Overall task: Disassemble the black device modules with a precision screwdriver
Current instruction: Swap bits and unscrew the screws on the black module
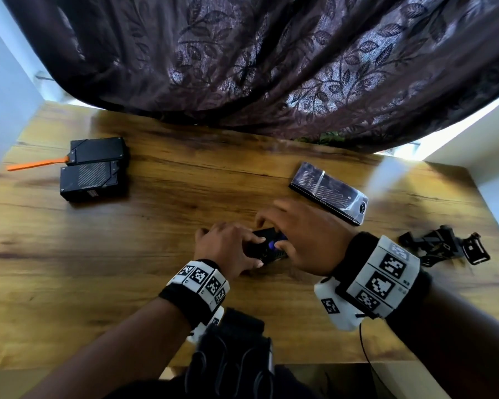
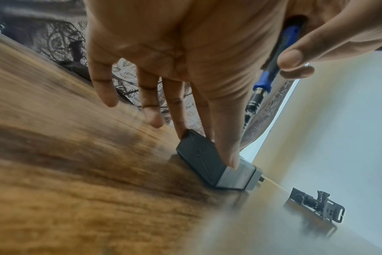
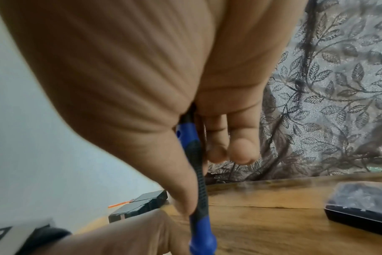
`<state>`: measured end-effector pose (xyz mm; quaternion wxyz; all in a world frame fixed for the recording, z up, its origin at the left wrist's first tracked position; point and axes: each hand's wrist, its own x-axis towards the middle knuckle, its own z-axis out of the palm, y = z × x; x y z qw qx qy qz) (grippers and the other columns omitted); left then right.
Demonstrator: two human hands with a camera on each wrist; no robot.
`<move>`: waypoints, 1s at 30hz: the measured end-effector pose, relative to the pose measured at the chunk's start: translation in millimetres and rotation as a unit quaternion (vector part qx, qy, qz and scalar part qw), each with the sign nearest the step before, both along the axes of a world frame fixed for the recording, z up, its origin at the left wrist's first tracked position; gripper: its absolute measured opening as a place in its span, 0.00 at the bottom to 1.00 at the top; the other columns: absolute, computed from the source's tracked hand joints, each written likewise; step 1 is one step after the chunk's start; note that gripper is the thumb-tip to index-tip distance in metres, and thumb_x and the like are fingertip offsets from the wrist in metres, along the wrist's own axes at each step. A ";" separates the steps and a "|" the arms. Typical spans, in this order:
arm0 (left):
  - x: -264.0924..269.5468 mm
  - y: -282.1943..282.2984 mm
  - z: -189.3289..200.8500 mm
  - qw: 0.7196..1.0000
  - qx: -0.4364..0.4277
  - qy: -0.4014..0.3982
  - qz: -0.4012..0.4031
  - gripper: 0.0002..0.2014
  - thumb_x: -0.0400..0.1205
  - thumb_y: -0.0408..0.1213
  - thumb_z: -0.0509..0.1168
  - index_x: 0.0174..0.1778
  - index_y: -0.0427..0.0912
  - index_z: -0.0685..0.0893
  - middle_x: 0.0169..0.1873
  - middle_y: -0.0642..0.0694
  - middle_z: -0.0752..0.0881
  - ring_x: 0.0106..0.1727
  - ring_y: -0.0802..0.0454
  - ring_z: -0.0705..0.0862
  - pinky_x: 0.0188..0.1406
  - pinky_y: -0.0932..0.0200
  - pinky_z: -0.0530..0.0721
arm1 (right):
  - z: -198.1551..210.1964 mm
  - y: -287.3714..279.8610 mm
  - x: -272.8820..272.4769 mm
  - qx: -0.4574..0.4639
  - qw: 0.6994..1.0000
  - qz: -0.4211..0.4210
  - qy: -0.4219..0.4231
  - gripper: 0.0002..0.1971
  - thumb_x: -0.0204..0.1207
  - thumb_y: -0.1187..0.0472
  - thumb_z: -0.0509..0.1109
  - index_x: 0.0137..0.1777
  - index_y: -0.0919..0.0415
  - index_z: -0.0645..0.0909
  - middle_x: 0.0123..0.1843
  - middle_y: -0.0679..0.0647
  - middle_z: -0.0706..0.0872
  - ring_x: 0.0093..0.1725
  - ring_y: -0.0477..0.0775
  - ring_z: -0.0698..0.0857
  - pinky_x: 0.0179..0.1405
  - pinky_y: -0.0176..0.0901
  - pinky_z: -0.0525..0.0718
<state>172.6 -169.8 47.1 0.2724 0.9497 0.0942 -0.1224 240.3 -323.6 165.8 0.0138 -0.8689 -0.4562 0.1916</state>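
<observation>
A black device module lies in the middle of the wooden table, mostly covered by both hands. My left hand rests on it with straight fingers. In the left wrist view the index finger presses on the module's upper face and another finger touches its far end. My right hand grips a blue and black precision screwdriver, its shaft pointing down beside the module. The tip is hidden. Two more black modules sit at the far left.
An orange pry tool lies against the far-left modules. A clear-lidded bit case sits behind my right hand. Black bracket parts lie at the right edge. A dark leaf-patterned curtain hangs over the table's back.
</observation>
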 end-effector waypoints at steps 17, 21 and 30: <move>-0.9 -2.7 1.7 1.000 -0.004 0.004 0.002 0.25 0.74 0.62 0.76 0.68 0.70 0.83 0.73 0.66 0.78 0.75 0.53 0.73 0.70 0.40 0.66 | 2.9 2.9 -6.9 -0.027 1.000 -0.011 -0.002 0.20 0.79 0.58 0.75 0.69 0.47 0.75 0.57 0.45 0.75 0.50 0.46 0.77 0.45 0.42 0.82; -0.1 -2.4 -0.3 1.000 -0.008 0.004 0.002 0.25 0.74 0.61 0.77 0.68 0.70 0.83 0.74 0.66 0.77 0.76 0.54 0.73 0.72 0.39 0.66 | 4.6 2.9 -4.0 -0.049 0.998 -0.034 -0.033 0.08 0.86 0.47 0.64 0.58 0.48 0.78 0.51 0.43 0.81 0.49 0.47 0.80 0.47 0.43 0.79; 0.0 -2.3 -4.4 1.000 -0.012 -0.002 0.009 0.26 0.73 0.62 0.77 0.68 0.71 0.82 0.73 0.67 0.77 0.76 0.55 0.73 0.72 0.41 0.66 | 2.6 -1.5 0.5 -0.046 0.998 0.037 -0.013 0.20 0.78 0.54 0.76 0.69 0.48 0.77 0.58 0.45 0.76 0.53 0.45 0.77 0.49 0.40 0.79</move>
